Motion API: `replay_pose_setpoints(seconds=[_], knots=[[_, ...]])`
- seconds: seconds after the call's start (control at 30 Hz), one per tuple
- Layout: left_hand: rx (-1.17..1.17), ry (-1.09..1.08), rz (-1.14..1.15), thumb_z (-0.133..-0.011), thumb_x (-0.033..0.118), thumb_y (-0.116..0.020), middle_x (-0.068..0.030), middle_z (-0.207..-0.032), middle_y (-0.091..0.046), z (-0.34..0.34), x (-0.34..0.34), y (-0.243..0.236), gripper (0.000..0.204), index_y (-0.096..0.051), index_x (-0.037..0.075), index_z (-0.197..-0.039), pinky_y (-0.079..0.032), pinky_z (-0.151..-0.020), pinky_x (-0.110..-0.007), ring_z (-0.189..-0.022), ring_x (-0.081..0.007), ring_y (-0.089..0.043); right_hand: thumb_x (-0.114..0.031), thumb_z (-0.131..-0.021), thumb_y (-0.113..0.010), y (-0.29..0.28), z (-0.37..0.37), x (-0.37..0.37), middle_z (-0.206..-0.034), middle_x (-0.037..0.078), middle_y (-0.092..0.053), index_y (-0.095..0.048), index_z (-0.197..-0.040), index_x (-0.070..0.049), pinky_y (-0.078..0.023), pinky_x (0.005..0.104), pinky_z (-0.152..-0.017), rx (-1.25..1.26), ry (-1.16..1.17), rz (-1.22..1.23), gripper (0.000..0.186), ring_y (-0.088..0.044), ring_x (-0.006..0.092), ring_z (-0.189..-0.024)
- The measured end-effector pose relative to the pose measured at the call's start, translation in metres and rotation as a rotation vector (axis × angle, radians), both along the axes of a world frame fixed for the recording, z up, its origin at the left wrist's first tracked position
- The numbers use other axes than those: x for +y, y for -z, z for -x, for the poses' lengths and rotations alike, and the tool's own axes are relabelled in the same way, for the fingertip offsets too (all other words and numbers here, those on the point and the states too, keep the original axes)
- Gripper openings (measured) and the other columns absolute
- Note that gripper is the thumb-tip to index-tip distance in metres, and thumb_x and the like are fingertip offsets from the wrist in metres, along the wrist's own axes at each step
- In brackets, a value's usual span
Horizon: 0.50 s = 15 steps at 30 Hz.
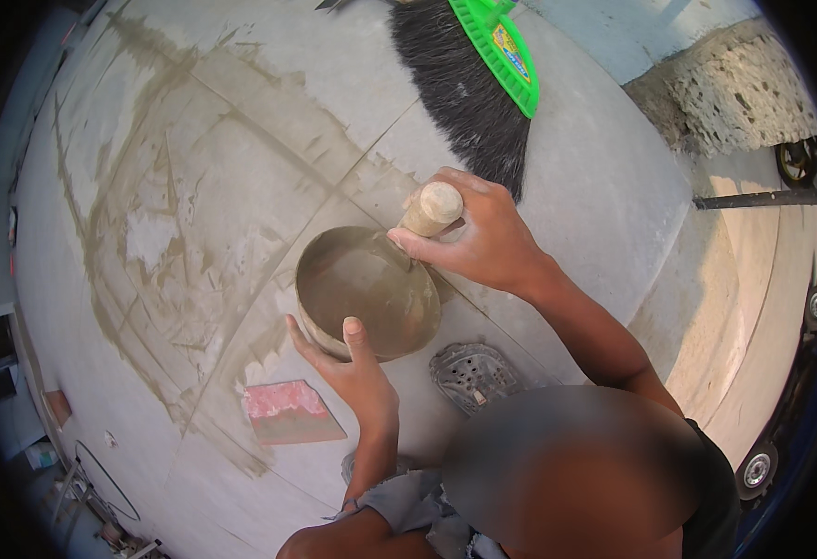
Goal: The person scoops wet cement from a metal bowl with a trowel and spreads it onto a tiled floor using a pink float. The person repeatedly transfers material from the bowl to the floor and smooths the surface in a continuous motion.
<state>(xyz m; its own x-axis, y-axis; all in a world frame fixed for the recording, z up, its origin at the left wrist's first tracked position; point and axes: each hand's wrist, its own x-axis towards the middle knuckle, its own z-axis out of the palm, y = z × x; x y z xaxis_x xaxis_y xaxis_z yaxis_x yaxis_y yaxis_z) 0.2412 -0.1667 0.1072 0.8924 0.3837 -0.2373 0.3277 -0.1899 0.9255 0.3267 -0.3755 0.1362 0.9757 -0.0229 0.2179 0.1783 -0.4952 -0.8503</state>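
A round, deep bowl [368, 289] with grey-brown wet residue inside stands on the tiled floor in front of me. My left hand [357, 373] grips its near rim, thumb over the edge and fingers along the outer wall. At the far right rim, my right hand [483, 228] is closed round a hand tool [434, 209] with a thick, pale, round-ended handle. The tool's working end is mostly hidden behind my fingers and the rim, so I cannot tell its kind. Grey-brown smears [180, 252] of paste cover the tiles left of the bowl.
A broom [469, 84] with black bristles and a green head lies beyond my right hand. Near the bowl are a flat pink-and-grey piece [289, 412] and a grey perforated clog [474, 374]. A rough concrete block [730, 93] stands far right; vehicle wheels [758, 469] show at the right edge.
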Motion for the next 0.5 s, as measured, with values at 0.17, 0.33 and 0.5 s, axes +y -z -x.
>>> replay_pose_setpoints(seconds=[0.17,0.33,0.5], knots=[[-0.032,0.002,0.010,-0.104,0.044,-0.073,-0.0244,-0.169,-0.027,0.002,0.001,0.006,0.096,-0.017,0.002,-0.170,-0.031,-0.126,-0.046,-0.155,-0.0340,-0.033,-0.028,-0.082,-0.093,0.007,0.010,0.017,-0.093,0.012,-0.073,-0.072,-0.098,-0.001,-0.057,0.0364,-0.074,0.020,-0.079,0.005,0.037,-0.073,0.0261,-0.082],[-0.041,0.022,-0.024,-0.103,0.040,-0.075,-0.0238,-0.168,-0.030,0.003,-0.004,0.005,0.095,-0.018,0.004,-0.170,-0.034,-0.125,-0.044,-0.153,-0.0325,-0.037,-0.027,-0.082,-0.093,0.012,0.012,0.016,-0.094,0.011,-0.072,-0.073,-0.098,-0.002,-0.057,0.0366,-0.074,0.019,-0.071,0.056,0.036,-0.073,0.0270,-0.083],[-0.052,0.035,-0.068,-0.103,0.040,-0.076,-0.0232,-0.169,-0.030,0.003,-0.008,0.004,0.096,-0.019,0.001,-0.169,-0.031,-0.127,-0.046,-0.155,-0.0329,-0.034,-0.027,-0.081,-0.093,-0.002,0.010,0.003,-0.094,0.011,-0.071,-0.073,-0.098,-0.002,-0.057,0.0372,-0.073,0.006,-0.009,0.043,0.036,-0.072,0.0276,-0.081]])
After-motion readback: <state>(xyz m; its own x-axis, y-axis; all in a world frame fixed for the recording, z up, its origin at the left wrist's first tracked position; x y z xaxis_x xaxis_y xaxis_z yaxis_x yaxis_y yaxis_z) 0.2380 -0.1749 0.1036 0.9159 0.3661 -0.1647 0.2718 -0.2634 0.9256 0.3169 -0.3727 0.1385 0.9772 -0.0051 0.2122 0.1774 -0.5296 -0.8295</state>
